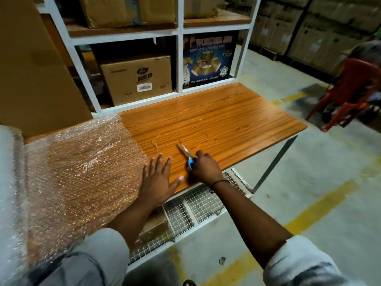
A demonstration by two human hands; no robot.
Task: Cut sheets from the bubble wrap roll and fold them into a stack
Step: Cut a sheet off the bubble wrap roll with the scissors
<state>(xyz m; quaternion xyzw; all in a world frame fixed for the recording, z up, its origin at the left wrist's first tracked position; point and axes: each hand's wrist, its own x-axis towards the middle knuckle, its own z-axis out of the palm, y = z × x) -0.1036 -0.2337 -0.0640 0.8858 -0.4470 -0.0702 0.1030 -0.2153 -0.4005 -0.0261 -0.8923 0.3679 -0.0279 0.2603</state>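
Note:
A sheet of bubble wrap [82,172] lies unrolled over the left half of the wooden table [226,120], still joined to the roll [10,182] at the far left. My left hand [158,180] lies flat with spread fingers at the sheet's right edge, partly on the bare wood. Just to its right, my right hand [203,168] grips the blue handles of the scissors [186,153]. Their blades rest on the tabletop and point away from me.
A white shelf unit with cardboard boxes [138,79] and a blue tape carton [209,60] stands behind the table. A tall cardboard sheet [31,69] leans at the left. A wire-mesh rack [195,203] sits under the table. A red plastic chair [350,93] stands at the right.

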